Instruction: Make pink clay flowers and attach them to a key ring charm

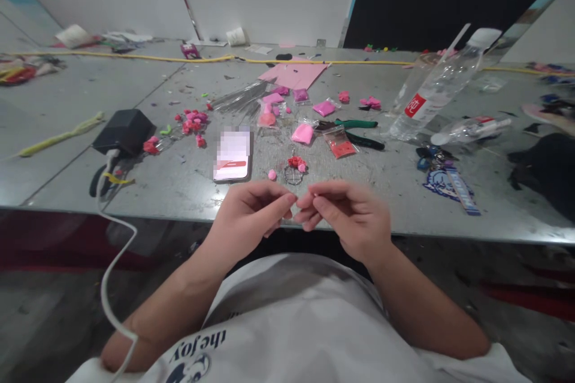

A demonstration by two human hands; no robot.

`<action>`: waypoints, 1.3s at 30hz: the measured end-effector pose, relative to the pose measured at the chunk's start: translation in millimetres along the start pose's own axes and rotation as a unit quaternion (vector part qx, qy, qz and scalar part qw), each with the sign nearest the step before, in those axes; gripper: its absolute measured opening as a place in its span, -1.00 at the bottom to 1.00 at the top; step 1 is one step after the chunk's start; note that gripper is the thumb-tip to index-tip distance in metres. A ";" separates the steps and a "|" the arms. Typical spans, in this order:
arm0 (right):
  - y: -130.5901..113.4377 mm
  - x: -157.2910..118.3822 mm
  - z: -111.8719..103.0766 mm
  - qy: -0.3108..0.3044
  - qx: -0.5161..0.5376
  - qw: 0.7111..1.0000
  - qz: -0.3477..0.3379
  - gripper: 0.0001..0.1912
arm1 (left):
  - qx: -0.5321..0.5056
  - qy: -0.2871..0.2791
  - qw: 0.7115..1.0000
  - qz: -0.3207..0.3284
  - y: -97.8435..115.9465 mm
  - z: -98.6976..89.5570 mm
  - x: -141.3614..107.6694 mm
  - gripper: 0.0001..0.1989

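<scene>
I see my left hand and right hand meeting fingertip to fingertip at the table's near edge, pinched on something too small to identify. It seems light and easily dropped. A wire ring lies just beyond.

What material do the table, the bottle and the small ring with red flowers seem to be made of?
Table: probably metal, dull grey, scratched, with faint reflections and panel seams.
Bottle: clear plastic, see-through with glints, white cap, red label.
Ring: thin wire, probably metal; its red flowers look like soft matte clay, though too small to be sure.
</scene>
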State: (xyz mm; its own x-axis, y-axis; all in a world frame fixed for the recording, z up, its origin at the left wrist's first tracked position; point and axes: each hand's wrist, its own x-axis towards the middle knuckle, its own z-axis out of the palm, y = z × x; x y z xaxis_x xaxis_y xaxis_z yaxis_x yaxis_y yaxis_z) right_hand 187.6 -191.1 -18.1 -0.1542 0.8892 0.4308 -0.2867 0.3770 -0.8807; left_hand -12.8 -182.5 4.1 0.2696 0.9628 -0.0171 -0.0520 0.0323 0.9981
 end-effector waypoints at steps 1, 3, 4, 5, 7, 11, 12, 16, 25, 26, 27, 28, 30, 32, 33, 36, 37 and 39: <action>-6.1 -1.3 2.3 -0.006 -0.025 1.000 -0.010 -0.85 | -0.006 -0.014 1.000 -0.013 3.6 1.3 -3.6 -0.74; -15.9 -0.9 5.4 -0.017 -0.106 0.992 -0.065 -0.85 | -0.016 -0.038 0.998 -0.039 11.0 3.9 -9.8 -0.73; -19.4 0.7 6.2 -0.025 -0.147 0.983 -0.110 -0.84 | -0.020 -0.047 0.998 -0.049 14.5 5.1 -12.2 -0.73; -21.9 2.9 6.6 -0.033 -0.174 0.972 -0.155 -0.85 | -0.025 -0.053 0.997 -0.057 17.9 6.3 -14.3 -0.73; -24.4 7.5 6.5 -0.054 -0.196 0.957 -0.207 -0.85 | -0.034 -0.060 0.995 -0.069 23.8 8.3 -17.5 -0.73; -25.3 9.6 4.4 -0.074 -0.207 0.950 -0.221 -0.81 | -0.037 -0.064 0.994 -0.078 31.1 10.6 -21.7 -0.71; -25.8 8.6 3.9 -0.080 -0.210 0.949 -0.223 -0.79 | -0.031 -0.056 0.995 -0.077 31.9 10.8 -22.5 -0.72; -28.8 4.5 2.9 -0.100 -0.201 0.952 -0.206 -0.70 | -0.007 -0.039 0.998 -0.057 32.8 10.9 -25.3 -0.73; -27.7 5.1 -1.3 -0.117 -0.161 0.973 -0.120 -0.81 | 0.067 -0.071 0.993 -0.063 36.6 12.2 -34.2 -0.76; -28.3 5.8 -2.4 -0.126 -0.155 0.974 -0.105 -0.82 | 0.072 -0.078 0.992 -0.062 36.6 11.7 -34.3 -0.76; -29.3 6.6 -3.3 -0.139 -0.148 0.975 -0.092 -0.82 | 0.078 -0.083 0.992 -0.059 36.5 11.0 -34.2 -0.75; -30.7 7.6 -3.9 -0.153 -0.141 0.975 -0.079 -0.83 | 0.086 -0.090 0.991 -0.056 36.5 10.3 -34.1 -0.74; -34.3 9.6 -4.3 -0.180 -0.125 0.974 -0.054 -0.85 | 0.112 -0.100 0.987 -0.049 37.1 8.8 -34.5 -0.73; -37.3 11.2 -3.6 -0.195 -0.101 0.975 -0.020 -0.88 | 0.147 -0.104 0.983 -0.036 38.2 7.6 -35.6 -0.73; -38.0 11.5 -3.1 -0.196 -0.081 0.977 0.010 -0.89 | 0.165 -0.102 0.981 -0.028 39.0 7.3 -36.4 -0.73; -34.3 10.5 -2.1 -0.193 0.027 0.966 0.170 -0.86 | 0.193 -0.095 0.977 -0.005 41.8 8.0 -39.3 -0.71; -30.9 9.5 -2.2 -0.194 0.073 0.951 0.230 -0.85 | 0.196 -0.096 0.976 0.000 42.8 8.8 -40.3 -0.70; -22.1 7.0 -3.0 -0.200 0.155 0.915 0.315 -0.81 | 0.193 -0.096 0.976 0.006 44.3 10.9 -41.7 -0.71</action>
State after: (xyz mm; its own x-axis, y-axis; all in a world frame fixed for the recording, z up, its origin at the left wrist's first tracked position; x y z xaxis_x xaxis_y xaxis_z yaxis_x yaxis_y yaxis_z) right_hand 195.7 -192.5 3.8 -0.6966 0.7156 -0.0516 -0.2663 -0.3248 -0.9075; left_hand -15.9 -224.1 49.7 0.4479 0.8936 -0.0306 0.3002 -0.1180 0.9466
